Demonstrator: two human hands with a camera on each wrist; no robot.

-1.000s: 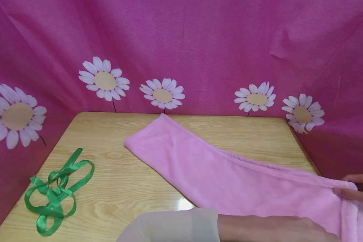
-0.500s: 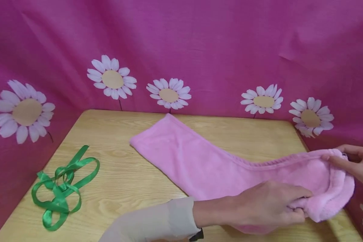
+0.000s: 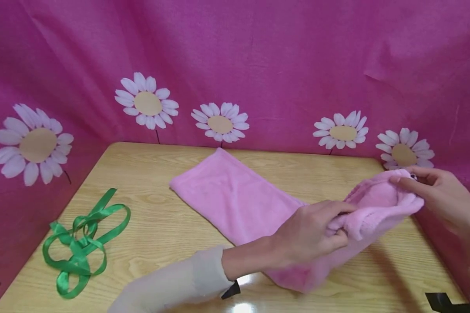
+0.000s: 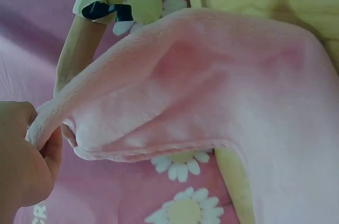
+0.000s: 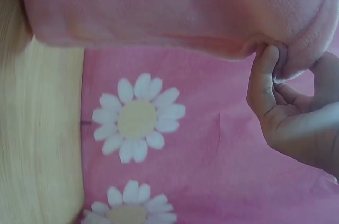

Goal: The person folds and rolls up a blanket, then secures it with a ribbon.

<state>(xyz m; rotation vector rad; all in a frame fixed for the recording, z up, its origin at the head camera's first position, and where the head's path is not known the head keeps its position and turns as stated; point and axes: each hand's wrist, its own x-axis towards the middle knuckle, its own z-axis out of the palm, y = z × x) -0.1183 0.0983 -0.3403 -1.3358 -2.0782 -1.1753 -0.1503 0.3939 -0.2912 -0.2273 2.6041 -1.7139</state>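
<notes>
A long piece of soft pink plush cloth (image 3: pixel 235 195), folded in layers, lies with its far left part flat on the table. Its right end is lifted off the tabletop and bends upward. My left hand (image 3: pixel 309 234) pinches the near corner of that end between thumb and fingers. At the far corner my right hand (image 3: pixel 434 191) pinches the edge, thumb on top. In the left wrist view, the left hand (image 4: pixel 26 155) grips a rolled edge of the cloth (image 4: pixel 212 75). The right wrist view has the right hand (image 5: pixel 288 102) pinching a bunched corner.
A loosely looped green satin ribbon (image 3: pixel 80 252) lies at the left of the wooden table (image 3: pixel 149 208). Behind and at both sides hangs a magenta curtain (image 3: pixel 274 65) printed with white daisies.
Both hands have raised the cloth's right end from the table and brought it left and back, bending it upward. The far left part stays flat, and the ribbon has not been moved.
</notes>
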